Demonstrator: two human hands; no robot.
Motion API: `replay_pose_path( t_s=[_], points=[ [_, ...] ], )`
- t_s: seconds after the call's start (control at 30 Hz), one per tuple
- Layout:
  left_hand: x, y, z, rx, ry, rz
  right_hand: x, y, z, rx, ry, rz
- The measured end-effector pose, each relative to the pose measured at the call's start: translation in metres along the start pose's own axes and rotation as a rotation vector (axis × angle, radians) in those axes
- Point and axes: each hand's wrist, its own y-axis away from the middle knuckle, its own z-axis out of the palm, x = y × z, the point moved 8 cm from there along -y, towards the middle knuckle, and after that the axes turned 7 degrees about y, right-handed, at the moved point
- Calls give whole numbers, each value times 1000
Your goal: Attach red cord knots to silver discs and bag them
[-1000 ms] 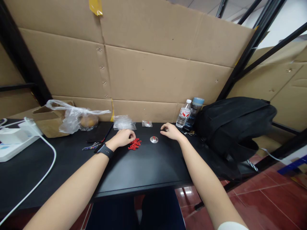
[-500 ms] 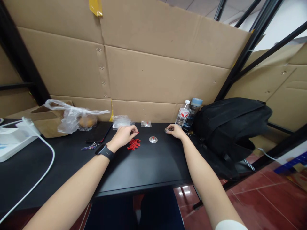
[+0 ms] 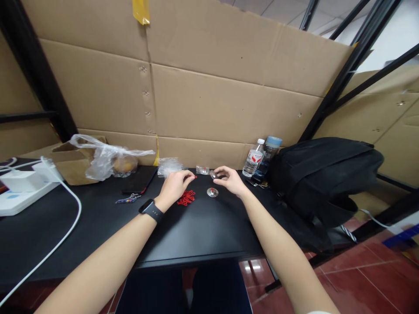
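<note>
My left hand (image 3: 177, 185), with a dark watch on its wrist, is closed in a pinch on a small red cord (image 3: 195, 177). Just below its fingers lies a pile of red cords (image 3: 186, 198) on the black table. Between the thumb and fingers of my right hand (image 3: 230, 180) is a clear suction cup (image 3: 213, 174), held above the table. A second clear suction cup with a red middle (image 3: 212, 192) rests on the table, nearer to me. Behind the hands lies a small clear packet (image 3: 203, 170) with something red in it.
Several clear plastic bags (image 3: 169, 166) lie behind my left hand. A water bottle (image 3: 254, 159), a blue-lidded bottle (image 3: 269, 156) and a black backpack (image 3: 327, 179) stand at the right. Leftward are a keychain (image 3: 127, 199), a knotted plastic bag (image 3: 104, 161) and a power strip (image 3: 24, 198).
My right hand has moved left with the suction cup, from beside the water bottle to near my left hand. The left hand keeps its pinch on the red cord. The view has shifted slightly.
</note>
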Motion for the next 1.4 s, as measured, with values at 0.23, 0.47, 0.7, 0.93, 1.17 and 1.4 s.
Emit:
replay_pose_path(
  t_s=[0.23,0.47,0.7,0.93,1.17,1.4],
  points=[
    [18,3,1,87,124,27,-36,11,52,4,-335,-49],
    [26,5,3,103,67,73,-32,14,58,-1,-356,-12],
    [29,7,-1,153,91,83,-36,14,59,2,-367,-20],
    [32,7,0,137,103,101,-36,15,60,11,-388,5],
    [35,7,9,48,45,175,-30,18,61,30,-381,40],
    [32,5,4,47,52,129,-32,14,61,-28,-343,45]
  ],
)
